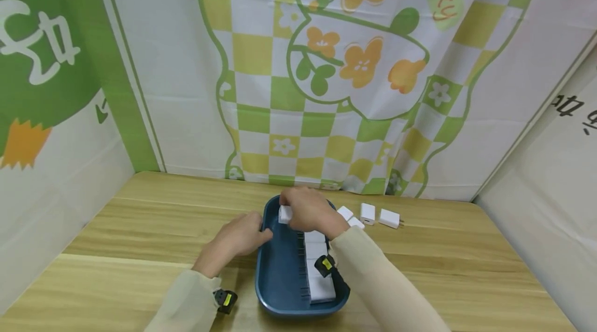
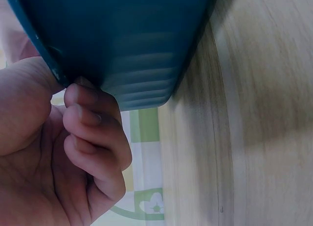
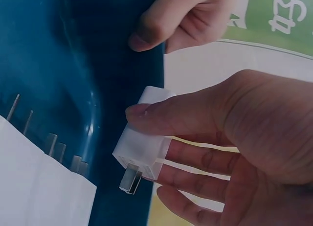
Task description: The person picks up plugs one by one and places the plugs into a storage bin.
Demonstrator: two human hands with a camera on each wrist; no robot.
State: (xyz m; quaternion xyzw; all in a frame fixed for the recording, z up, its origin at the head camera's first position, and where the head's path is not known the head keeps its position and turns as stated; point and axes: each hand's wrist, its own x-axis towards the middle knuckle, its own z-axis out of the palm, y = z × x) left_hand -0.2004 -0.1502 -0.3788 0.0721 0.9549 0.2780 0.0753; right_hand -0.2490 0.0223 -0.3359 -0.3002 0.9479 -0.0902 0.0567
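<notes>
right hand [image 1: 308, 211] pinches white charger [image 3: 143, 140] — prongs down over tray [image 1: 280, 275] | left hand [image 1: 240, 239] grips tray's rim, seemingly steadying — row of chargers [image 1: 318, 264] just nearer

both arms wear long, loose sleeves of pale beige-cream cloth, the left sleeve [image 1: 186, 303] and the right sleeve [image 1: 382, 285] ending at the wrist. each wrist carries a small black device with a yellow marking: left wrist device [image 1: 226, 301], right wrist device [image 1: 325, 265]. hands are bare.
</notes>
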